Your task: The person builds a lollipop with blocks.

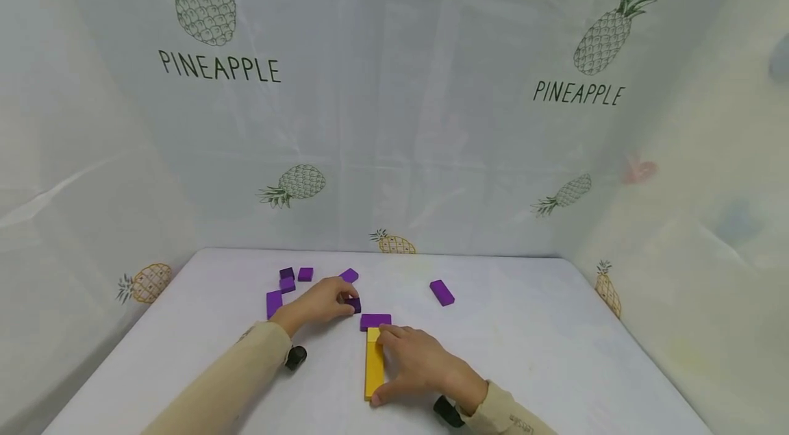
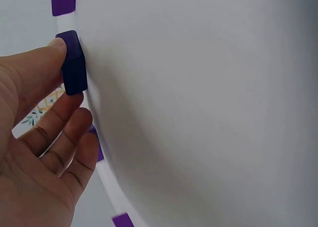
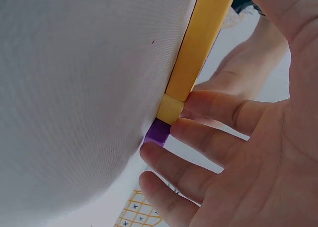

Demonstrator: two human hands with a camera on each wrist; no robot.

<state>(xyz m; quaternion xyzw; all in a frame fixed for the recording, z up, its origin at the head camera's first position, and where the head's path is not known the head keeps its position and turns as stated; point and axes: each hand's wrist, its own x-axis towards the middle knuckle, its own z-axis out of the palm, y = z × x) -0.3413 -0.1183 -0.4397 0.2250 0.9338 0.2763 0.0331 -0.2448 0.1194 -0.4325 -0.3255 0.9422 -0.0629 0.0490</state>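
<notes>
My left hand (image 1: 322, 300) pinches a small dark purple block (image 2: 74, 63) between thumb and a finger largely hidden behind it, over the left-middle of the table. My right hand (image 1: 422, 359) lies along a long yellow block (image 1: 374, 373), its thumb at the near end. The fingers, fairly straight, touch the side around a short, paler yellow block (image 3: 170, 109) at the far end. Beyond that, a purple block (image 1: 376, 321) lies crosswise, making a T with the yellow pieces.
Left of my left hand are several purple blocks, among them an oblong one (image 1: 274, 303) and a small one (image 1: 305, 274). Another purple block (image 1: 348, 275) lies behind that hand. One purple oblong (image 1: 442, 292) is farther right on the white table (image 1: 524, 339). A pineapple-print curtain (image 1: 394, 113) stands behind.
</notes>
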